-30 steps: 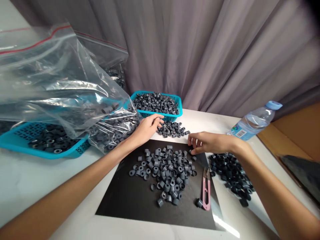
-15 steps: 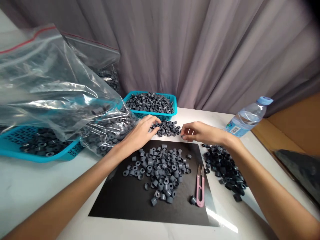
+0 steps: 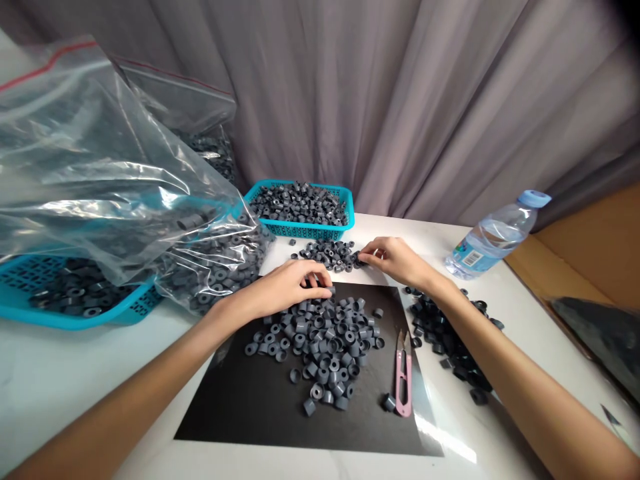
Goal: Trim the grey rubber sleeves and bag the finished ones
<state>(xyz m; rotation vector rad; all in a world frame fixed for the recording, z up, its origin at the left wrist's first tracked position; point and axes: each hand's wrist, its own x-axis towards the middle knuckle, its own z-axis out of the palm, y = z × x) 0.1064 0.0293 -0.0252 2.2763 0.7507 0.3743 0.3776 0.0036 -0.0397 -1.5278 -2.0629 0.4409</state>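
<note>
Nearest, the desk [image 3: 150,460], then the dark mat [image 3: 235,407]; its plain surface probably makes gray parts easy to see. Going by the mat's center: lone cap [image 3: 389,402] and snips [image 3: 409,380] at 4 o'clock, blades pointing away — likely parked there for the right hand. Gray pile [image 3: 330,353] sits mid-mat, loosely spread, probably so single caps pick up easily. Black pile [image 3: 445,333] is at 2–3 o'clock, off the mat, presumably to keep it separate.

Left hand [image 3: 295,280], 12 o'clock: grip looks pinched on one gray cap [image 3: 332,291], thumb and finger only, which suits a part this small. Right hand [image 3: 395,260], 1 o'clock: fingertips together at the edge of the far pile [image 3: 330,253] — can't tell if anything is between them.

Bag [image 3: 115,160] at 10, leaning over the near basket [image 3: 75,320], which seems to prop it. Far basket [image 3: 300,229], heaped, at 12; bottle [image 3: 495,237] at 2, upright, apart from the piles. Curtain [image 3: 310,87] behind.
</note>
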